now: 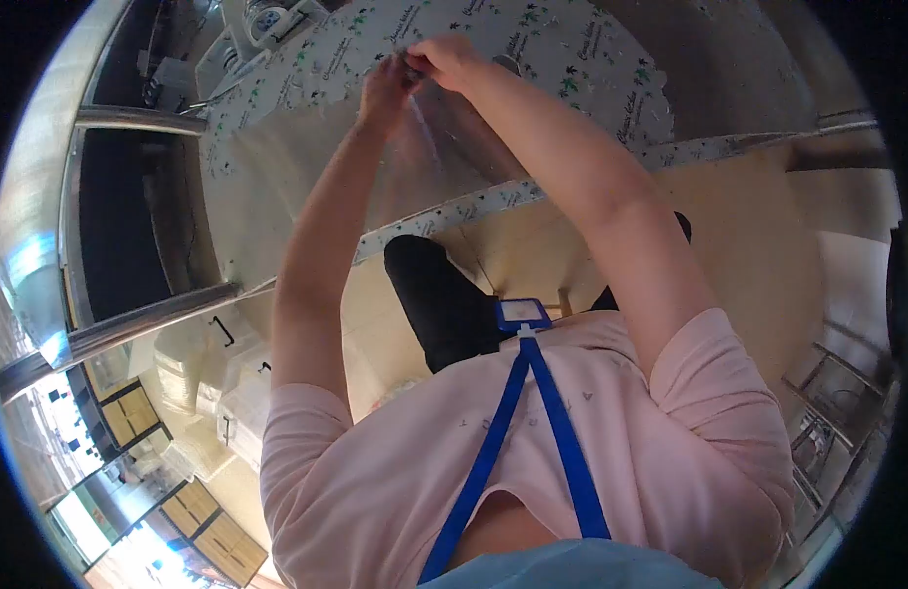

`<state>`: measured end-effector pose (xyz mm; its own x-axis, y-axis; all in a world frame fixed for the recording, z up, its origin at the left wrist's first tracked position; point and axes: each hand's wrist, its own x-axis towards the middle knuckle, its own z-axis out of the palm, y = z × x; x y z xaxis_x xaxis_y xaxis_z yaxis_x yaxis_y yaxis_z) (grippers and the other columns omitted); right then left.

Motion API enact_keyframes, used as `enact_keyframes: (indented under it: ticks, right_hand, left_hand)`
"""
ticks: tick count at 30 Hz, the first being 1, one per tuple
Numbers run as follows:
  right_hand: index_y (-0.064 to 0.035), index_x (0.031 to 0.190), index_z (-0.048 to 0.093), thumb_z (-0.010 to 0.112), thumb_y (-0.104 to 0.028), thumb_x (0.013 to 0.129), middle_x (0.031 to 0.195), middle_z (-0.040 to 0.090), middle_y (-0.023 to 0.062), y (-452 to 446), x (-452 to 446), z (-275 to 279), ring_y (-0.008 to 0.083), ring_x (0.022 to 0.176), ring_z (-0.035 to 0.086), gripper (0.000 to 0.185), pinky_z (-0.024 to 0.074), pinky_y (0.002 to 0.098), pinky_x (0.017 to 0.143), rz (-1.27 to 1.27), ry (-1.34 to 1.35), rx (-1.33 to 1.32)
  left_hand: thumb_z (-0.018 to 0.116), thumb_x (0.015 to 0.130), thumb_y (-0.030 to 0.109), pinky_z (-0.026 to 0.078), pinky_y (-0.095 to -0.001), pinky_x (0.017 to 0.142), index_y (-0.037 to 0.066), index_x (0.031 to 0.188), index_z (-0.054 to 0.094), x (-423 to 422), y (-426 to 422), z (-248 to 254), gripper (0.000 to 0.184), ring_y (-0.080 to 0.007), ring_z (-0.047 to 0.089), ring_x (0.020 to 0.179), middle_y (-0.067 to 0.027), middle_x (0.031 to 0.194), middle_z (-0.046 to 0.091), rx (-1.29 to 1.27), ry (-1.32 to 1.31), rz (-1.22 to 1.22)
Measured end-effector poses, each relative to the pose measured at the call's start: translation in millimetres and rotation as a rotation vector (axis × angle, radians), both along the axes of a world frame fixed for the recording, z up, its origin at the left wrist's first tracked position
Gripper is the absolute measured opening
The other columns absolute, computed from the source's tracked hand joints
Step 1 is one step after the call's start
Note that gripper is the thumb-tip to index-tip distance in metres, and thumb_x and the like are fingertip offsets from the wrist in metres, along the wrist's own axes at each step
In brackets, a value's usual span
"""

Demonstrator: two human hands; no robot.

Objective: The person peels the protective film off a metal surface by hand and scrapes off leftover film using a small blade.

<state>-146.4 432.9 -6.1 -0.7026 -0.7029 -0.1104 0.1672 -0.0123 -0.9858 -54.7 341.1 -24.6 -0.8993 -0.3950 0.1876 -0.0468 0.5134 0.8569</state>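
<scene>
My left hand [383, 90] and my right hand [444, 63] meet over the far part of the table, fingers pinched together and nearly touching. A clear plastic sheet or bag [425, 147] runs from beneath them toward me, its surface shiny and creased. Both hands seem to pinch its upper end; the exact grip is small and partly hidden by the fingers. Underneath lies a table covering [591, 69] printed with green leaves and dark lettering.
A white device [263, 25] stands at the table's far left. Metal rails [145, 120] cross the left side. Clear plastic boxes [243, 402] sit on the floor at lower left. A metal rack [837, 393] is at right. My knee [425, 294] is near the table edge.
</scene>
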Motion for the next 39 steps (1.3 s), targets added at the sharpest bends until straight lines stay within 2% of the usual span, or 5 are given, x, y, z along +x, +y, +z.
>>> enact_keyframes:
  ticks: [6,23,32,36,39]
  right_hand:
    - [-0.0062,0.090,0.054,0.049,-0.010,0.078,0.093,0.053,0.0068,2.5,-4.3,33.0,0.0235,0.080,0.052,0.014,0.0430,0.0387,0.071,0.024,-0.326,-0.037]
    - [0.0012,0.082,0.055,0.056,-0.016,0.067,0.084,0.048,0.0105,160.7,147.0,-22.5,0.0208,0.082,0.045,0.023,0.0424,0.0290,0.070,0.014,1.704,0.425]
    - [-0.0003,0.081,0.056,0.055,-0.012,0.065,0.085,0.051,0.0092,209.8,134.8,-27.4,0.0225,0.081,0.048,0.020,0.0429,0.0296,0.069,-0.177,1.528,0.450]
    - [-0.0007,0.083,0.054,0.059,-0.015,0.066,0.084,0.052,0.0097,216.4,134.6,-38.9,0.0236,0.080,0.049,0.023,0.0429,0.0314,0.066,-0.348,1.352,0.411]
    - [-0.0007,0.079,0.052,0.062,-0.019,0.070,0.081,0.052,0.0101,213.4,142.0,-31.5,0.0209,0.075,0.050,0.023,0.0418,0.0307,0.061,-0.547,0.802,0.460]
  left_hand:
    - [0.057,0.070,0.015,0.044,-0.0273,0.062,0.004,0.085,0.058,-34.3,-52.0,6.0,0.019,-0.0199,0.057,0.068,-0.0073,0.071,0.059,0.595,0.118,0.282]
    - [0.047,0.078,0.014,0.043,-0.0344,0.074,0.004,0.091,0.056,88.5,-28.3,-3.9,0.019,-0.0241,0.053,0.086,-0.0089,0.100,0.054,-0.857,-0.144,-0.051]
    - [0.052,0.076,0.021,0.045,-0.0346,0.069,0.012,0.090,0.058,-32.7,11.7,9.3,0.018,-0.0267,0.054,0.083,-0.0077,0.094,0.055,-1.146,0.278,0.050]
    - [0.046,0.084,0.015,0.039,-0.0353,0.065,0.004,0.082,0.050,-62.8,49.7,30.0,0.012,-0.0191,0.045,0.072,-0.0054,0.083,0.046,0.372,0.162,0.112]
    - [0.044,0.083,0.011,0.037,-0.0350,0.060,0.005,0.076,0.045,-64.2,31.2,19.6,0.009,-0.0189,0.039,0.065,-0.0065,0.075,0.040,-0.306,0.214,0.064]
